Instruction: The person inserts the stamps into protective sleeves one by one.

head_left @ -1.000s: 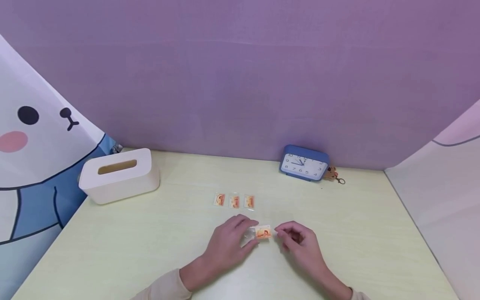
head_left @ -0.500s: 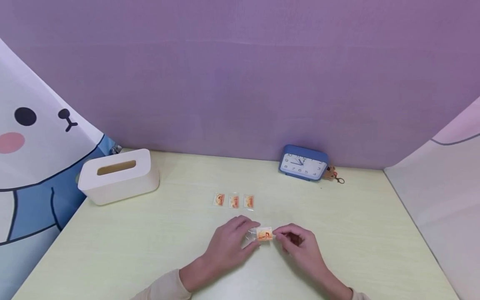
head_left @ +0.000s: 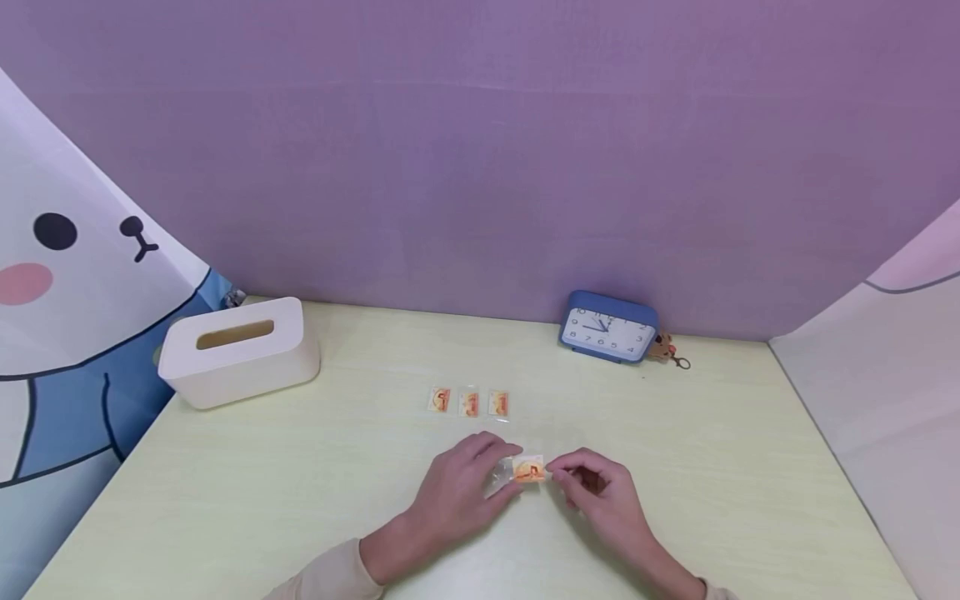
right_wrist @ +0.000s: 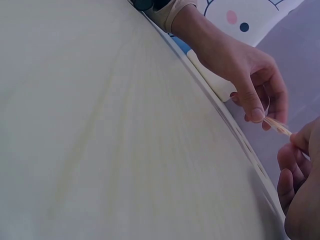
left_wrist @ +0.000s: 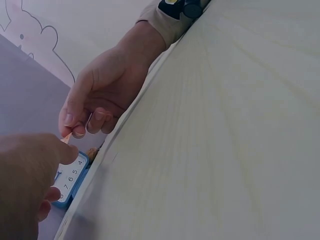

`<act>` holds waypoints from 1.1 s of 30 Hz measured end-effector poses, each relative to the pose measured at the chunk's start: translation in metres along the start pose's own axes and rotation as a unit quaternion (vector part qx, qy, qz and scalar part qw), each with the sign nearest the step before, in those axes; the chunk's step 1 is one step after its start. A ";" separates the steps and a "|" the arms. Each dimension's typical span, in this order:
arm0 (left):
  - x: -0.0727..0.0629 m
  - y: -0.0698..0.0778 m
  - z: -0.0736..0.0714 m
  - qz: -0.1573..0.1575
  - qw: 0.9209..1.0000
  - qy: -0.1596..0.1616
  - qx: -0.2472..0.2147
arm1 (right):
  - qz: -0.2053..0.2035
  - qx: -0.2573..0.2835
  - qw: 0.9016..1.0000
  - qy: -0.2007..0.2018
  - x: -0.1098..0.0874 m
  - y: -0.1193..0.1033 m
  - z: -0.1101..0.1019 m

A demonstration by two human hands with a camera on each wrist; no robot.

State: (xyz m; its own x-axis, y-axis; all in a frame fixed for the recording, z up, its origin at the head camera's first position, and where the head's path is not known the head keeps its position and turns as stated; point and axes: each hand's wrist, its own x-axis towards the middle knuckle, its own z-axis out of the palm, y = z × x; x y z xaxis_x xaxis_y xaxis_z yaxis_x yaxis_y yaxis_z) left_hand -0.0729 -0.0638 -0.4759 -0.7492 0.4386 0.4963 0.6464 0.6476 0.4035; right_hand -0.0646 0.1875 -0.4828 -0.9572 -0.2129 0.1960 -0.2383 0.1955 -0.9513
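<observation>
Low over the table, a small orange-and-cream stamp (head_left: pixel 529 470) lies between my two hands. A clear plastic sleeve (head_left: pixel 500 474) shows at its left side. My left hand (head_left: pixel 456 485) holds the sleeve between thumb and fingers, its fingertips by the stamp's left corners. My right hand (head_left: pixel 602 490) pinches the stamp's right edge with thumb and forefinger, the other fingers curled under. In the right wrist view the stamp (right_wrist: pixel 278 126) appears nearly edge-on, spanning both hands. Beyond the hands, three similar stamps in clear sleeves (head_left: pixel 468 403) lie in a row.
A white tissue box (head_left: pixel 240 354) stands at the back left of the pale table (head_left: pixel 360 450). At the back right is a blue alarm clock (head_left: pixel 609 327), with a small brown keychain (head_left: pixel 662 347) beside it. A purple curtain (head_left: pixel 480 167) hangs behind.
The right hand's fingertips, slightly apart from the stamp a second ago, have come in to its right edge. The stamp has shifted slightly right and nearer. The row of stamps stays put.
</observation>
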 end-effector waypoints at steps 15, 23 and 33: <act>0.005 0.006 0.001 0.036 0.999 0.001 0.016 | -0.036 0.018 0.999 -0.030 -0.002 -0.001 0.005; 0.005 0.007 0.000 0.043 0.999 0.005 0.023 | -0.044 0.019 0.998 -0.047 -0.002 -0.003 0.007; 0.005 0.005 0.001 0.038 0.999 0.000 0.029 | 0.004 0.009 1.000 -0.020 -0.002 -0.005 0.008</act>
State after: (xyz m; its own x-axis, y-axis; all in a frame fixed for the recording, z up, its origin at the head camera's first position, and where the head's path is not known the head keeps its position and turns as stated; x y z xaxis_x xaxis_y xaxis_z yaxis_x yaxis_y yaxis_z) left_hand -0.0732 -0.0575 -0.4721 -0.6990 0.4876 0.5231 0.6915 0.6472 0.3207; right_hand -0.0604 0.1797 -0.4807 -0.9517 -0.2493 0.1794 -0.2275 0.1797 -0.9571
